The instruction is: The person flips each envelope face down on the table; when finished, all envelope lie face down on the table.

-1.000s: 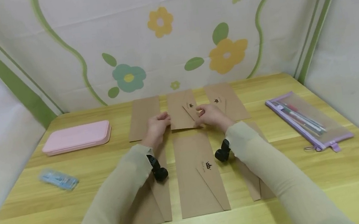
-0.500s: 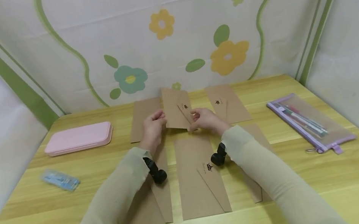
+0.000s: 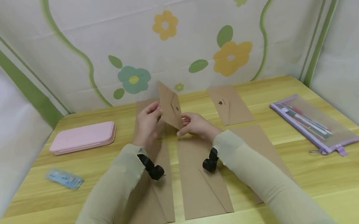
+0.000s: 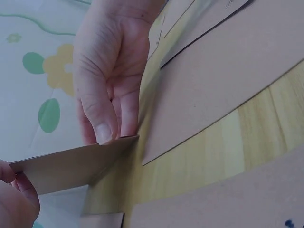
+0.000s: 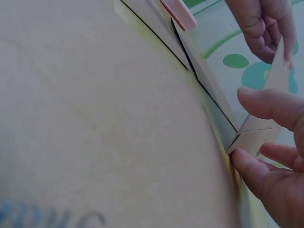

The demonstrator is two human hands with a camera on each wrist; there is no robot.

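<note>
A brown paper envelope [image 3: 169, 109] stands raised and tilted between both hands, turned nearly edge-on in the head view. At its left edge, the left hand [image 3: 148, 121] pinches it with the fingertips. My right hand [image 3: 197, 124] grips the near lower right part between thumb and fingers; the left wrist view shows that thumb on the edge of the envelope [image 4: 66, 166]. A triangular flap with a small dark print faces right. Beneath the hands lie more brown envelopes: a front middle one [image 3: 204, 189], a front left one [image 3: 147, 204] and a front right one [image 3: 255, 139].
Behind the left hand lies a partly hidden envelope [image 3: 142, 105]; another [image 3: 231, 104] sits back right. A pink case [image 3: 82, 137] and a small blue packet [image 3: 65, 178] are at the left. A purple-edged mesh pouch with pens [image 3: 333, 126] lies right. A flowered curtain [image 3: 171, 52] closes the back.
The back middle envelope has come up off the table and turned upright, its face swinging toward the right. The left hand has risen and shifted left; the right hand has moved left with it.
</note>
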